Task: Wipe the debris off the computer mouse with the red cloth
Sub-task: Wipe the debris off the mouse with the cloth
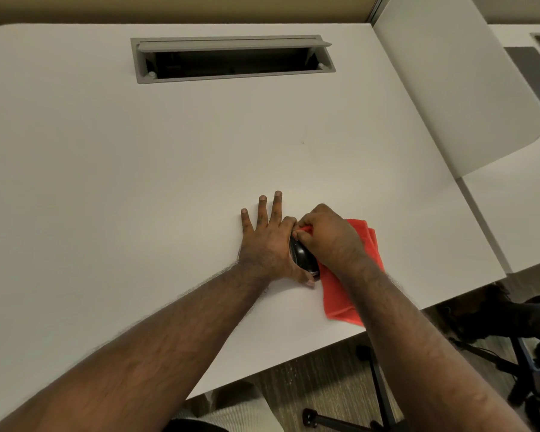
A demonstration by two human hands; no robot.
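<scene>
A black computer mouse (pixel 303 256) lies on the white desk (pixel 138 169) near its front right edge. My left hand (pixel 267 240) rests flat beside it, with index finger and thumb around the mouse's left side and the other fingers spread on the desk. My right hand (pixel 326 236) is closed on a pinch of the red cloth (pixel 340 294) and presses it against the front top of the mouse. The remainder of the cloth lies spread under and to the right of my right wrist. The mouse is largely hidden between both hands.
A grey cable hatch (pixel 231 57) stands open at the back of the desk. A white divider panel (pixel 449 88) rises at the right, with another desk behind it. The desk's front edge runs diagonally close to the cloth; an office chair base (pixel 371 400) stands on the floor below.
</scene>
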